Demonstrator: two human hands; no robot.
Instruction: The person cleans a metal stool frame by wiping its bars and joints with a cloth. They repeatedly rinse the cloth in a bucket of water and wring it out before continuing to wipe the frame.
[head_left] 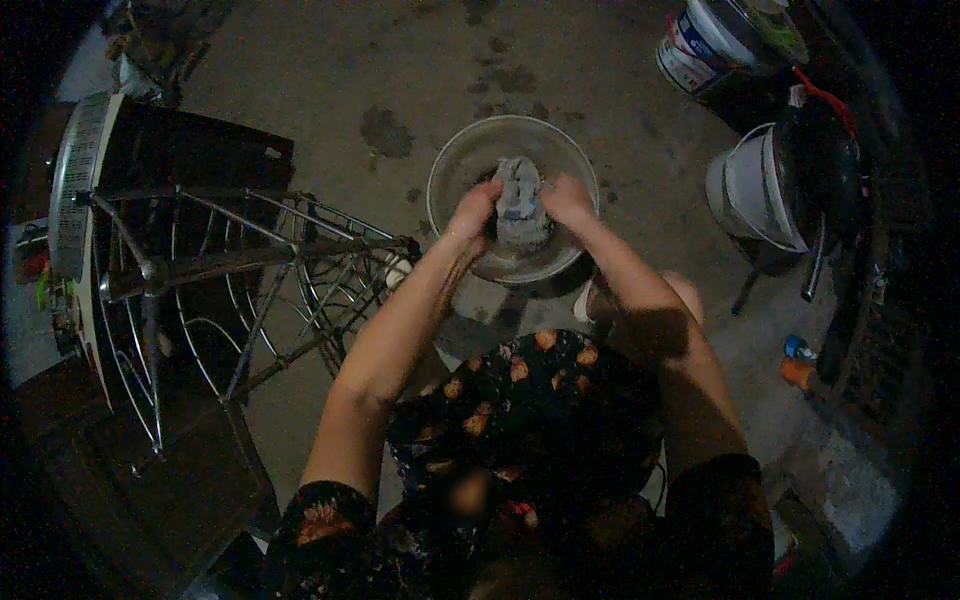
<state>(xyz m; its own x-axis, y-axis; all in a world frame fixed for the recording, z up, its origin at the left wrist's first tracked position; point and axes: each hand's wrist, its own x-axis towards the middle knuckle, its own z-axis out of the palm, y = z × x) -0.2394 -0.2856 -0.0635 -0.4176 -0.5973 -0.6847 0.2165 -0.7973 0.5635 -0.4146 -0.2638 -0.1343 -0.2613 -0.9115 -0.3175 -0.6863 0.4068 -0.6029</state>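
Note:
A round metal-looking basin (446, 150) stands on the floor in front of me. Inside it is a crumpled grey-white cloth (518, 195), bunched lengthwise and raised above the basin's bottom. My left hand (476, 210) is closed on the cloth's left edge. On the opposite edge, my right hand (567, 202) grips it with curled fingers. Both forearms reach over the basin's near rim. The dim light blurs the cloth's details, and my hands hide parts of its sides.
A metal-tube rack (240, 265) stands close on the left, its bars reaching toward my left forearm. At the right are a white bucket (740, 195) with a handle and a large labelled tub (700, 50). An orange-and-blue bottle (797, 372) lies nearer. Dark wet patches (387, 133) mark the floor.

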